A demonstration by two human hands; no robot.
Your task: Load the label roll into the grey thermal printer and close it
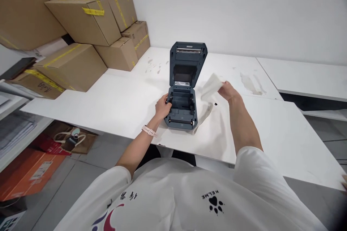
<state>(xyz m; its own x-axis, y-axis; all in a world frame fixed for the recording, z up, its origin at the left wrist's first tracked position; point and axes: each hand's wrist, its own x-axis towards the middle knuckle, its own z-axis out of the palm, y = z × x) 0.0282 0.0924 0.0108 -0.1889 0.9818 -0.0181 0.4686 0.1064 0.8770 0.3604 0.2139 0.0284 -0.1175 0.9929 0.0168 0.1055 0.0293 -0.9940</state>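
A dark grey label printer stands on the white table with its lid tipped up and its inside bare to view. My left hand is closed around the printer's left edge, the thumb over the rim. To the right of the printer, my right hand pinches a thin white sheet, tissue or cloth, which hangs toward the printer. Just below that sheet, a crumpled pale strip lies beside the printer's right side. A pink band circles my left wrist.
Several cardboard boxes with yellow tape are stacked at the back left. The table has peeled patches and ends close to my body. An orange box and a brown bag sit low at the left. A white wall rises behind.
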